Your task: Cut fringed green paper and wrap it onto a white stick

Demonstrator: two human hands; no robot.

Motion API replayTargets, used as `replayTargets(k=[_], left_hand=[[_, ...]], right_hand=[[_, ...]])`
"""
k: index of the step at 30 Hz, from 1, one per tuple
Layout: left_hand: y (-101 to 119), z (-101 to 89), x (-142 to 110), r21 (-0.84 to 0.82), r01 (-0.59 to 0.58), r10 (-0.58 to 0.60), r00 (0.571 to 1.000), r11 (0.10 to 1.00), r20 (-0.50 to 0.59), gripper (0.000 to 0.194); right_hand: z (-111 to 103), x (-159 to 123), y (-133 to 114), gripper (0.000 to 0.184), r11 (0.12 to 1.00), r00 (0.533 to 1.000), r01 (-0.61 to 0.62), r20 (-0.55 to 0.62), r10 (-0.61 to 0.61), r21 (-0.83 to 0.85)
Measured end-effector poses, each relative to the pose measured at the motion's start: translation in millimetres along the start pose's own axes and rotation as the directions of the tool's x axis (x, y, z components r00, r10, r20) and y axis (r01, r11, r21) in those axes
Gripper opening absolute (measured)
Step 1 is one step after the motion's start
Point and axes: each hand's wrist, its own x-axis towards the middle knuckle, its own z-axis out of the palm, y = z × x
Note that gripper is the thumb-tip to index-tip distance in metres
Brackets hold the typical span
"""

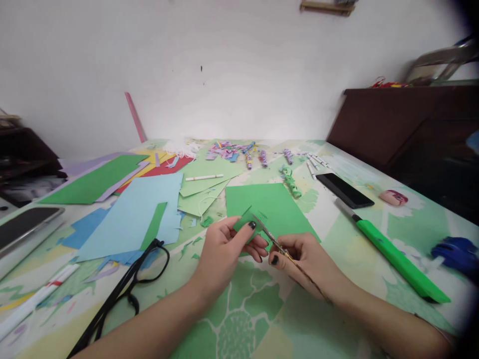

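Note:
My left hand point(228, 244) pinches a small piece of green paper point(245, 219) between thumb and fingers. My right hand point(303, 264) is closed around slim metal scissors point(275, 242), whose narrow blades point up and left. The blade tips reach the edge of the green piece; whether they touch it is hard to tell. Just behind both hands lies a larger green sheet point(273, 199). Several green paper scraps point(194, 244) are scattered left of my left hand. A green strip point(154, 227) rests on a light blue sheet point(130, 214) farther left.
Black glasses point(130, 284) lie by my left forearm. On the right are a green-handled knife point(396, 257), a black phone point(344, 189) and a blue object point(454, 254). Coloured sheets point(97, 177), paper bits point(226, 149), curled paper pieces point(290, 182) and white sticks point(318, 162) lie farther back.

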Motion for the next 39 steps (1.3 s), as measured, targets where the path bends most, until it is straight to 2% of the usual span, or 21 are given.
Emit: replayTargets(k=[3,5,12,16,20,24,28,32,39], left_hand=[[-0.4,-1.2,2.0,0.004,-0.011,0.011,1.0,1.0,-0.023,0.018],[0.0,-1.9,2.4,0.002,-0.015,0.015,0.999,1.0,-0.041,0.018],[5.2,-7.8,3.2,0.014,-0.052,0.052,0.998,0.999,-0.043,0.018],[10.1,-12.5,5.5,0.045,-0.066,0.067,0.998,0.997,-0.009,0.017],[15.6,-17.5,6.8,0.072,-0.074,0.073,0.997,0.995,0.026,0.014],[18.2,-20.9,7.2,-0.043,0.003,0.003,0.992,0.999,0.124,0.005],[16.9,-19.7,6.4,-0.093,0.059,-0.041,0.981,0.994,0.189,0.011],[15.6,-17.4,6.0,-0.073,0.083,-0.064,0.97,0.994,0.235,0.009],[17.3,-23.4,10.0,-0.07,0.062,-0.046,0.977,0.996,0.209,0.006]], right_hand=[[-3.3,-1.8,-3.7,0.034,0.995,0.998,0.025,0.062,-0.031,0.097],[-5.8,-2.2,-4.5,0.03,0.996,0.996,0.014,0.084,-0.022,0.092],[-18.3,0.1,0.7,0.031,0.991,0.98,-0.103,0.181,0.087,0.083],[-32.8,0.3,-2.3,0.032,0.992,0.991,-0.086,0.113,0.074,0.097],[-44.4,2.9,-4.4,0.032,0.99,0.999,0.02,-0.049,-0.013,0.139],[-45.9,9.1,-0.4,0.034,0.959,0.989,0.072,-0.148,-0.032,0.276],[-38.5,13.4,5.3,0.036,0.901,0.989,0.145,-0.087,-0.119,0.41],[-30.6,13.5,6.0,0.041,0.887,0.99,0.131,-0.016,-0.138,0.442],[-40.1,10.0,2.6,0.039,0.882,0.989,0.143,-0.039,-0.141,0.45]])
